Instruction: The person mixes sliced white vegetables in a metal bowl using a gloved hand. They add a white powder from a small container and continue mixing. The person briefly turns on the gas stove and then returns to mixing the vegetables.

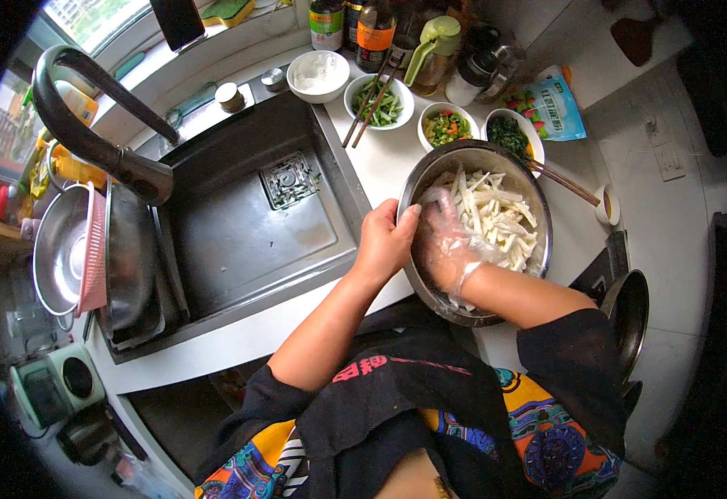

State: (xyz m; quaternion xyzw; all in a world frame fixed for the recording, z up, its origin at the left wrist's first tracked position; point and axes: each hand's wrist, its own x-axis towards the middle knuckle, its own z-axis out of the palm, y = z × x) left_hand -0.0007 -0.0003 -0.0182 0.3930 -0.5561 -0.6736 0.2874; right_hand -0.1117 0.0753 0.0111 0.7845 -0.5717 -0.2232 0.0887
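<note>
A stainless steel mixing bowl (545, 212) stands on the white counter right of the sink, holding pale, flour-dusted strips (494, 206) of food. My left hand (388, 240) grips the bowl's left rim, thumb on top. Inside the bowl, my right hand (454, 249) wears a clear plastic glove and lies against the left side of the strips. Its fingers are spread and point towards the bowl's far left wall; whether they hold any strips is hard to tell. Behind the bowl are small white bowls of chopped peppers (447, 128) and dark chopped greens (508, 136).
A black sink (251, 249) with a curved faucet (114, 156) lies left. Further back stand a bowl of white powder (318, 76), a bowl of green strips (379, 105) with chopsticks across it, sauce bottles (374, 37) and a blue packet (553, 109). Chopsticks (566, 181) jut out right.
</note>
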